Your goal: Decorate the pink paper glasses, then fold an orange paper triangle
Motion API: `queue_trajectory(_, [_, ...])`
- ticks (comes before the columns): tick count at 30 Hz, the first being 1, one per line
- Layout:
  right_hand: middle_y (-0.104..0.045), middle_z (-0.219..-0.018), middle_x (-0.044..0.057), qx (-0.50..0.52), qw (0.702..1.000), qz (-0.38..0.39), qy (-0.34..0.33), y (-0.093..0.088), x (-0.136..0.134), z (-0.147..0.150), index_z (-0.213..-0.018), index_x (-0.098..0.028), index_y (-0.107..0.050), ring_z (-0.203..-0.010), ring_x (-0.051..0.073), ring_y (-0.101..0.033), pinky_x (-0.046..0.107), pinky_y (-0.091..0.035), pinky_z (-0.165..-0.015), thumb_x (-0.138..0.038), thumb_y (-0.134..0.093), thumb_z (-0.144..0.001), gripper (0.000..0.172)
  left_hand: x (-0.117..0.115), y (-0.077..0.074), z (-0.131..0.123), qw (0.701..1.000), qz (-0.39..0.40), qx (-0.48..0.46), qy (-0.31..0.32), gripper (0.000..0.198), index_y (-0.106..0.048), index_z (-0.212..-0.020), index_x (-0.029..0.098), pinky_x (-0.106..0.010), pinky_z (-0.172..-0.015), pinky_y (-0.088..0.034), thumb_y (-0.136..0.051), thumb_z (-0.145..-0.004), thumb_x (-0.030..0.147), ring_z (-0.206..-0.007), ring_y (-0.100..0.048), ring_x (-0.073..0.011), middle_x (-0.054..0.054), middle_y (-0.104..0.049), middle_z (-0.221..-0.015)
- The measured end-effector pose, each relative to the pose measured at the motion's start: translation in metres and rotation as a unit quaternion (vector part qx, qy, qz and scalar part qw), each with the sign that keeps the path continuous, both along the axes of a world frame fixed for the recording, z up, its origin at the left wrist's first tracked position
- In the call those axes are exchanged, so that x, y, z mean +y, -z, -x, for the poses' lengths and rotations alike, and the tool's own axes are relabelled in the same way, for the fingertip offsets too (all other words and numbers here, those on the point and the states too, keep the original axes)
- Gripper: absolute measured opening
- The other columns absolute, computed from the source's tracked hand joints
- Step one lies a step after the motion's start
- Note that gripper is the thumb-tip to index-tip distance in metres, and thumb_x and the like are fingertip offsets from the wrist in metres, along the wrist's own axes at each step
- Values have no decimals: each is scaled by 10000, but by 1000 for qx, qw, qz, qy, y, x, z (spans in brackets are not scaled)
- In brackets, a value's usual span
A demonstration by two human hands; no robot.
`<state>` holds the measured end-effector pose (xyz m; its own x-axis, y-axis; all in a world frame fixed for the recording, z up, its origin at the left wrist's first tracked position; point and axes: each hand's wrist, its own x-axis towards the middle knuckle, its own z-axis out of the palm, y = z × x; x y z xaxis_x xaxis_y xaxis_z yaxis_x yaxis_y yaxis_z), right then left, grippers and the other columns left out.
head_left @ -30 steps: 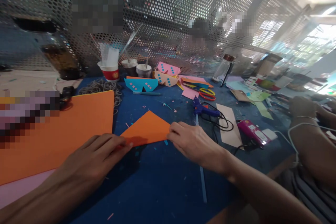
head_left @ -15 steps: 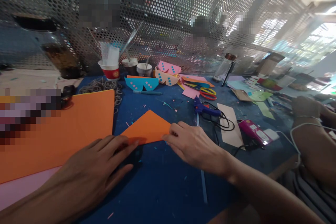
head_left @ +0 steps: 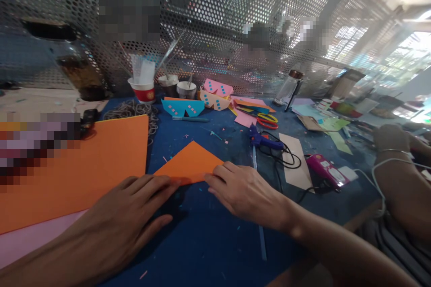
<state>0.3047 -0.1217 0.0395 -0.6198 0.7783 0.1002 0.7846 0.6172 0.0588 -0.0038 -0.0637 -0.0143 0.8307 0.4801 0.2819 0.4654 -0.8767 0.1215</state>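
A folded orange paper forms a triangle on the blue table, its peak pointing away from me. My left hand lies over its left corner, fingers pressing near the lower edge and thumb spread apart. At the right corner my right hand rests with bent fingertips on the lower edge; whether it pinches the paper is hard to make out. Large orange sheets lie left of the triangle, with pink paper under them.
A blue glue gun with a black cable, red-yellow scissors, a pen, paper masks and a red-white cup stand or lie beyond. A magenta device and another person's arm are at the right.
My right hand's fingertips have slid a little left along the lower edge of the triangle. My left fingers have shifted slightly right.
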Motion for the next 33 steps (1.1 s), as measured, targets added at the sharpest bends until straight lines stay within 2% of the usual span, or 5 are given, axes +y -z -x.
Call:
queue_trajectory(2, [-721, -1098, 83, -12, 1000, -9, -2, -1, -1, 3, -1358, -184, -658, -956, 232, -644, 356, -468, -623, -320, -471, -1180, 292, 1, -1, -1, 1000, 5, 7, 2, 490, -633, -1507, 348, -392, -928, -505, -632, -1056, 537, -1060, -726, -261, -30, -751, -1413])
queue_trajectory(5, [-717, -1105, 90, -24, 1000, -11, -9, -1, 0, 6, -1338, -188, -670, -972, 236, -649, 351, -479, -638, -350, -489, -1177, 292, 1, -1, -3, 1000, -3, 1, 6, 508, -604, -1538, 321, -394, -927, -502, -598, -1077, 535, -1074, -719, -265, -46, -757, -1402])
queue_trajectory(15, [-724, -1170, 104, 12, 999, 0, -30, 7, 2, 12, -1252, -129, -692, -1051, 254, -650, 391, -565, -825, -344, -522, -1162, 289, -1, 6, -5, 1000, -1, -16, 6, 484, -659, -1464, 265, -394, -952, -528, -617, -1070, 543, -1113, -704, -277, -80, -743, -1362])
queue_trajectory(20, [-727, -1139, 98, 10, 999, -12, -37, 10, 3, 14, -1354, -150, -657, -1026, 251, -635, 378, -549, -788, -387, -478, -1178, 346, -4, 2, -11, 1000, -15, -11, 6, 505, -663, -1463, 257, -385, -896, -532, -589, -1075, 573, -1052, -722, -277, -85, -772, -1295])
queue_trajectory(33, [-722, -1108, 108, -3, 998, -33, -53, 12, 7, 15, -1306, -131, -708, -992, 260, -626, 384, -543, -751, -453, -402, -1191, 458, -4, 6, -23, 996, -84, 18, -7, 631, -722, -1450, 265, -441, -816, -477, -311, -1141, 630, -941, -724, -300, -103, -807, -1198])
